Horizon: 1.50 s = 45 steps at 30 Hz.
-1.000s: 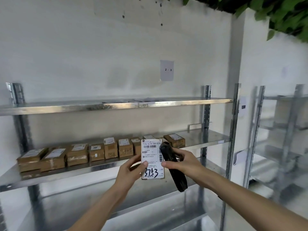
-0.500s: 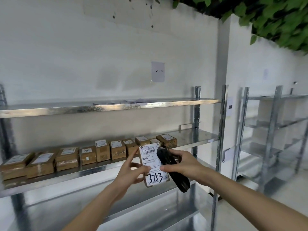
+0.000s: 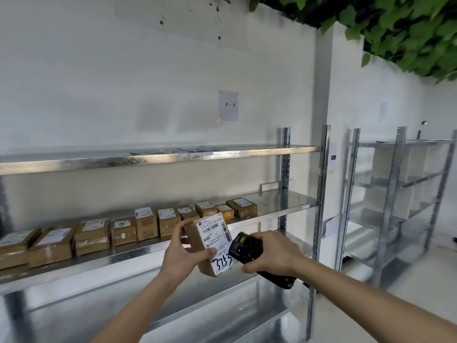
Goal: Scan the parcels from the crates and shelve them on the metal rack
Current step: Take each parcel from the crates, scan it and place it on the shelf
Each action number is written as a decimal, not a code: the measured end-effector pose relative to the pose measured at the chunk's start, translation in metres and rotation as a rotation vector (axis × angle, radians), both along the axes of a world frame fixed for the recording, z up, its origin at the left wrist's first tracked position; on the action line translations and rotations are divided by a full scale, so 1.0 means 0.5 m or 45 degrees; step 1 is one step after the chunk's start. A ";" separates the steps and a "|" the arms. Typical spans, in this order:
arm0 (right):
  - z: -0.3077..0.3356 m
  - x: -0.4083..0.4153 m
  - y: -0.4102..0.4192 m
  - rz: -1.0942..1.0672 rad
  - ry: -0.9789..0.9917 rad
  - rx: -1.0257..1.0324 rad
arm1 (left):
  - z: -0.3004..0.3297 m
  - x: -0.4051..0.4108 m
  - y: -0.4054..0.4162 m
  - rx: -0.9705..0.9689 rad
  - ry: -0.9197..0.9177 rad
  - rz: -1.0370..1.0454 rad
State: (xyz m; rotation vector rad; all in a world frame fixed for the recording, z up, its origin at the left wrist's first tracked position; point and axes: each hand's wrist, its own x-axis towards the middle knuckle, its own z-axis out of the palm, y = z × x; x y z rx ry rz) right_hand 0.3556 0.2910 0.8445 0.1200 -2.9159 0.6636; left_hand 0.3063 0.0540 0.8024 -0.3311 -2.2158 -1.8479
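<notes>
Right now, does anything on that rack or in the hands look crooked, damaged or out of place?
Nothing looks damaged. The parcel in the left hand is tilted, its label facing the scanner held by the right hand. The row of boxes on the middle shelf sits slightly uneven, none toppled.

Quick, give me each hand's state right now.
Left hand: grips the labelled parcel.
Right hand: holds the black scanner.
</notes>
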 end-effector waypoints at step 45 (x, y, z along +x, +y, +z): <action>-0.034 -0.006 0.304 0.090 -0.156 -0.745 | -0.036 -0.056 0.356 0.320 -0.370 -0.234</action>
